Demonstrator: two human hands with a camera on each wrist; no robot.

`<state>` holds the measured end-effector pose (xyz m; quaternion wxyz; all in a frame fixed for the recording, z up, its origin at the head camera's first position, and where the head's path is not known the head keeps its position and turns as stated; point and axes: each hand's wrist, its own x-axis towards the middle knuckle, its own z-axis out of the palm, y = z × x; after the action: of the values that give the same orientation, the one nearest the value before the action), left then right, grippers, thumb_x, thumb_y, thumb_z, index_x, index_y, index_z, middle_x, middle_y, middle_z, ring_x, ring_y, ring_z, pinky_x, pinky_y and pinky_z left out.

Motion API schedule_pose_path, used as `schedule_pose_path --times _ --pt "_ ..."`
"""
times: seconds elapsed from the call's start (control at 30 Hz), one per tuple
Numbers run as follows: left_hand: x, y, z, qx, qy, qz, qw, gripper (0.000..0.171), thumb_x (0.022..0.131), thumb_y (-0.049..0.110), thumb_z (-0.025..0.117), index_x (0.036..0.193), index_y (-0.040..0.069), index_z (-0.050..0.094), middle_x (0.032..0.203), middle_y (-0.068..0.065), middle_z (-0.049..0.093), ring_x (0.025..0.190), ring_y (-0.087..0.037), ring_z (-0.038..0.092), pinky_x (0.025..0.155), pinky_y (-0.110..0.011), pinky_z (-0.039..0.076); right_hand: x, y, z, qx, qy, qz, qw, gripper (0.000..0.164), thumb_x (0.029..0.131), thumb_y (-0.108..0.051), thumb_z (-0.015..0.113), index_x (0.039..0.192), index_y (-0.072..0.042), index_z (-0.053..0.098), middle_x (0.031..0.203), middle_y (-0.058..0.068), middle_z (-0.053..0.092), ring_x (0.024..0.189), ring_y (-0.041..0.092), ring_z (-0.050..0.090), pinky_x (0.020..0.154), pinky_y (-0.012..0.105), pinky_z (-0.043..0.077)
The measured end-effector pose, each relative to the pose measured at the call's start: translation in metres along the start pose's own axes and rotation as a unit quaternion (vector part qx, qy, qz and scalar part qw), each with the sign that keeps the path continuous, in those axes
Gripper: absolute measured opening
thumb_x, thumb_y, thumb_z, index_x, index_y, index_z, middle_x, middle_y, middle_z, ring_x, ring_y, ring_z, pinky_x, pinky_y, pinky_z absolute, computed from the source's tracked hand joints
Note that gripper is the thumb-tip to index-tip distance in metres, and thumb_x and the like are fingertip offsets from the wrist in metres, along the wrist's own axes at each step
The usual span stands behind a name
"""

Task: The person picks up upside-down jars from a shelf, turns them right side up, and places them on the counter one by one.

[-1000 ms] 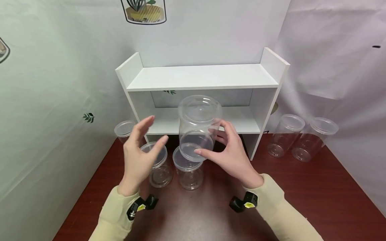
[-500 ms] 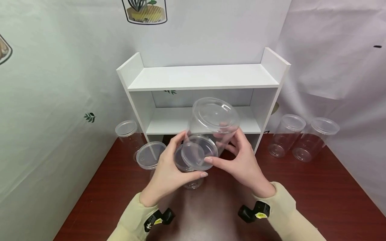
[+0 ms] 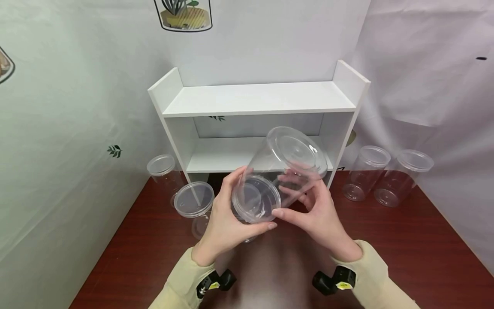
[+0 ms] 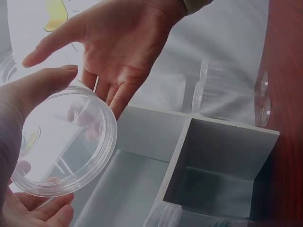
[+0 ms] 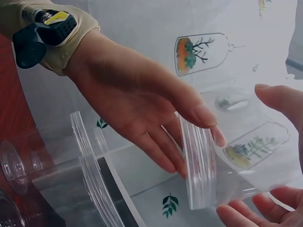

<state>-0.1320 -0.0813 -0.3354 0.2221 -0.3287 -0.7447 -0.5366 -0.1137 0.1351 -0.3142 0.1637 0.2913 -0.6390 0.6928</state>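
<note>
Both hands hold a clear plastic jar (image 3: 287,169) in front of the shelf. The jar is tilted, its lid end down toward the left and its base up toward the right. My left hand (image 3: 221,219) grips around the lid (image 5: 199,163), thumb below and fingers on the far side. My right hand (image 3: 316,214) holds the body, thumb near the lid and fingers behind, visible through the plastic. One lidded jar (image 3: 194,199) stands just left of my left hand. Another jar lies mostly hidden behind the held one.
A white two-tier shelf (image 3: 258,98) stands at the back of the dark red table (image 3: 135,257). A jar (image 3: 162,167) stands by its left side. Two tall lidded jars, one nearer (image 3: 403,178) and one beside it (image 3: 364,174), stand on the right. Patterned cloth hangs around the table.
My left hand has come in from the left and taken hold of the jar's lid end. The jar has shifted right and tilted further, with my right hand moving along.
</note>
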Motion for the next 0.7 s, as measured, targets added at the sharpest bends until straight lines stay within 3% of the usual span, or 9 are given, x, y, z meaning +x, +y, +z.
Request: schedule_pose_path --times 0.2,0.33,0.53,0.7 --pt "0.001 0.002 -0.002 0.002 0.015 0.008 0.9999 0.114 0.056 0.021 0.1 0.152 0.021 0.04 0.141 0.0 0.057 0.124 -0.023 0.056 0.103 -0.041 0.044 0.0 0.001 -0.007 -0.005 -0.017 -0.004 1.0 0.09 0.073 0.018 0.081 0.151 -0.001 0.042 0.133 0.033 0.048 0.126 0.04 0.053 0.108 0.042 0.045" --pt "0.001 0.002 -0.003 0.002 0.022 0.001 0.9998 0.11 0.055 0.022 0.099 0.149 0.021 0.041 0.14 0.001 0.058 0.122 -0.024 0.058 0.103 -0.039 0.044 0.0 -0.003 -0.022 0.006 0.011 0.0 1.0 0.093 0.073 0.019 0.08 0.154 -0.002 0.04 0.142 0.027 0.048 0.13 0.039 0.05 0.11 0.039 0.042" --pt "0.002 0.003 -0.005 -0.015 0.025 0.004 0.9996 0.105 0.055 0.02 0.098 0.144 0.015 0.041 0.138 -0.003 0.059 0.122 -0.022 0.058 0.102 -0.04 0.045 0.002 -0.01 -0.053 0.042 0.119 -0.011 0.992 0.067 0.087 0.021 0.062 0.149 0.004 0.045 0.141 0.024 0.051 0.127 0.03 0.055 0.108 0.03 0.043" --pt "0.003 0.004 -0.008 -0.001 0.017 0.017 0.9997 0.107 0.052 0.025 0.098 0.144 0.016 0.045 0.137 -0.002 0.057 0.119 -0.023 0.058 0.099 -0.045 0.047 0.009 -0.009 -0.073 0.029 0.246 -0.013 0.969 0.047 0.091 0.015 0.065 0.137 0.006 0.058 0.126 0.021 0.065 0.118 0.028 0.062 0.098 0.026 0.05"
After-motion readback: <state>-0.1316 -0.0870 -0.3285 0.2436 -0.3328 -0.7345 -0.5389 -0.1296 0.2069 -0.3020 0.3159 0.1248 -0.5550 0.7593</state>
